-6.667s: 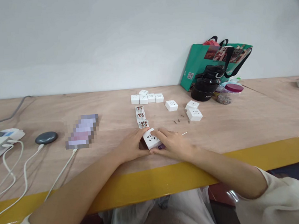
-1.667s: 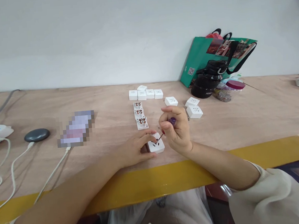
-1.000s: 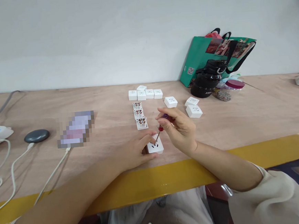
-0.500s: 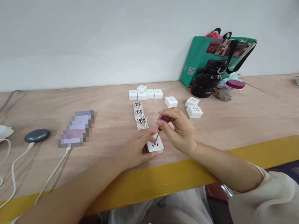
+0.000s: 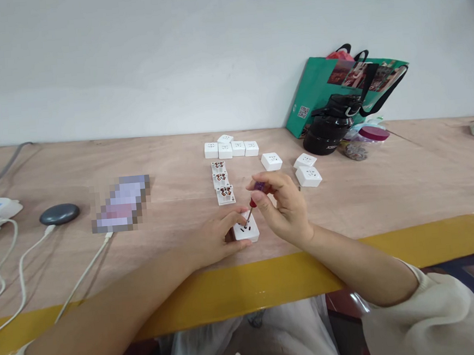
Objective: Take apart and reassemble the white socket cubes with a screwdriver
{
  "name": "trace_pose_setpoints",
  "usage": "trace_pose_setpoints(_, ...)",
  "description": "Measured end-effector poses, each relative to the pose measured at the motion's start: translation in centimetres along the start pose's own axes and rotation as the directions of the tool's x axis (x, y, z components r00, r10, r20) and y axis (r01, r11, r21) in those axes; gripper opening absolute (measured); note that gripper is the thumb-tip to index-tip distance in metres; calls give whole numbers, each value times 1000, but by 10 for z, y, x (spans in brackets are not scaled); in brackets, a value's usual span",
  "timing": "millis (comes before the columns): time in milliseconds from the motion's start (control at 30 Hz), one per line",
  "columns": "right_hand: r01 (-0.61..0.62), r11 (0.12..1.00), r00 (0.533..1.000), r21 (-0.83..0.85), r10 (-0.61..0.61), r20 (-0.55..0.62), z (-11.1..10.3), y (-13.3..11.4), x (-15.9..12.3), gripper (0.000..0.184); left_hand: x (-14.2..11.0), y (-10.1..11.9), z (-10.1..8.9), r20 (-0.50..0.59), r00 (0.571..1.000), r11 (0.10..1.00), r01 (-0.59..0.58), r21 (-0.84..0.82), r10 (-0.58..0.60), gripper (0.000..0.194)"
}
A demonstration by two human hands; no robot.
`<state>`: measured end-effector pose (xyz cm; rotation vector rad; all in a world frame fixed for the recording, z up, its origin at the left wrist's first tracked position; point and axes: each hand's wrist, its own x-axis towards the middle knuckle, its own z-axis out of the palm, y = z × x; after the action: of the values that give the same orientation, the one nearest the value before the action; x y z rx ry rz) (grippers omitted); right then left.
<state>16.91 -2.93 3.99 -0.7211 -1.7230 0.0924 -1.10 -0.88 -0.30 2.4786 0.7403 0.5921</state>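
Observation:
My left hand [image 5: 221,236] grips a white wall socket [image 5: 249,233] by its sides, close to the table's front edge. The socket lies face up, its dark slots showing. In my right hand [image 5: 284,206] is a small screwdriver [image 5: 252,202] with a red and purple handle, pinched between thumb and fingers. Its shaft slants down to the left and the tip meets the middle of the socket's face. Just beyond my left hand stands a row of open socket backs [image 5: 224,194] with copper-coloured contacts inside.
Several finished-looking white sockets [image 5: 238,148] sit behind; others [image 5: 308,175] lie to the right. A black bottle [image 5: 322,136] and green bag [image 5: 308,90] stand against the wall. A blurred phone [image 5: 122,203], dark round device [image 5: 59,214] and white cables [image 5: 22,276] occupy the left. Yellow tape [image 5: 245,286] lines the edge.
Hardly anything differs. Both hands keep their grip and the screwdriver tip stays on the socket; the whole view has shifted very slightly.

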Motion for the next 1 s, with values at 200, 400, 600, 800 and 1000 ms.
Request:
trace_pose_setpoints(200, 39, 999, 999, -29, -39, 25, -1, 3, -1, 32, 1, 2, 0, -14, 1000, 1000, -12, -7, 12, 25)
trace_pose_setpoints(400, 14, 1000, 999, 12, -15, 32, -1, 1, -2, 39, 0, 0, 0, -31, 999, 1000, -11, 1, 11, 26)
trace_pose_setpoints(600, 75, 996, 995, -49, -72, 63, 0, 4, -3, 44, 1, 1, 0, -14, 1000, 1000, -12, -3, 12, 26)
trace_pose_setpoints(800, 21, 1000, 994, -22, -18, 109, 0, 5, -2, 47, 0, -2, 2, -29, 999, 999, -33, 2, 33, 27)
trace_pose_setpoints(1000, 34, 998, 997, 50, -37, 71, 2, 2, -6, 49, 2, 1, 1, -13, 1000, 1000, -17, -20, 16, 26)
